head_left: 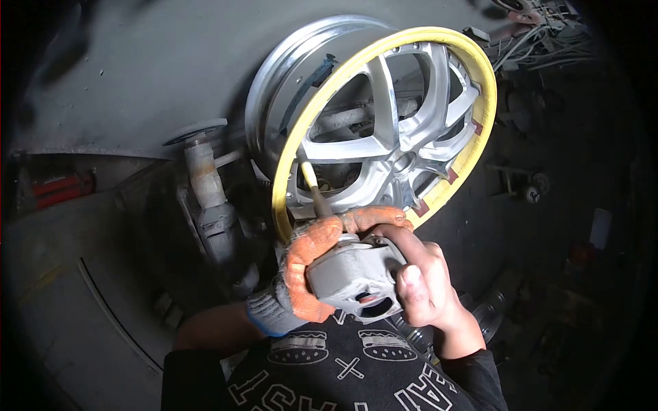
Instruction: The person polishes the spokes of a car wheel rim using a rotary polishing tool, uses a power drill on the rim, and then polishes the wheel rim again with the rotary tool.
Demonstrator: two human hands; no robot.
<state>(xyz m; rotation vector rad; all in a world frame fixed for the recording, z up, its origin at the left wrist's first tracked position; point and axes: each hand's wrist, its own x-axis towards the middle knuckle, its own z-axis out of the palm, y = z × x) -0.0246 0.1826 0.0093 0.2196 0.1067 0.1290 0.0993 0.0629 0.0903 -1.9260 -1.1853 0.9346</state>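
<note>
My left hand [315,257], in an orange-and-grey work glove, is wrapped round the left side and front of a grey die grinder [346,277]. From its front end sticks a narrow shaft with a pale yellow tip [308,176]. That tip is at the spokes of an alloy wheel [353,149], just inside its left rim; whether it touches the metal I cannot tell. Bare, my right hand [425,277] grips the grinder's right side with curled fingers. Yellow covering [485,75] runs round the wheel's front lip, with several dark red patches along the right inner edge.
Left of the wheel stands an angle grinder [214,195] with a flat disc [195,130] on top. A grey panel [151,75] lies behind. Tangled cables [541,48] are at the upper right. A red object [63,188] sits at the far left.
</note>
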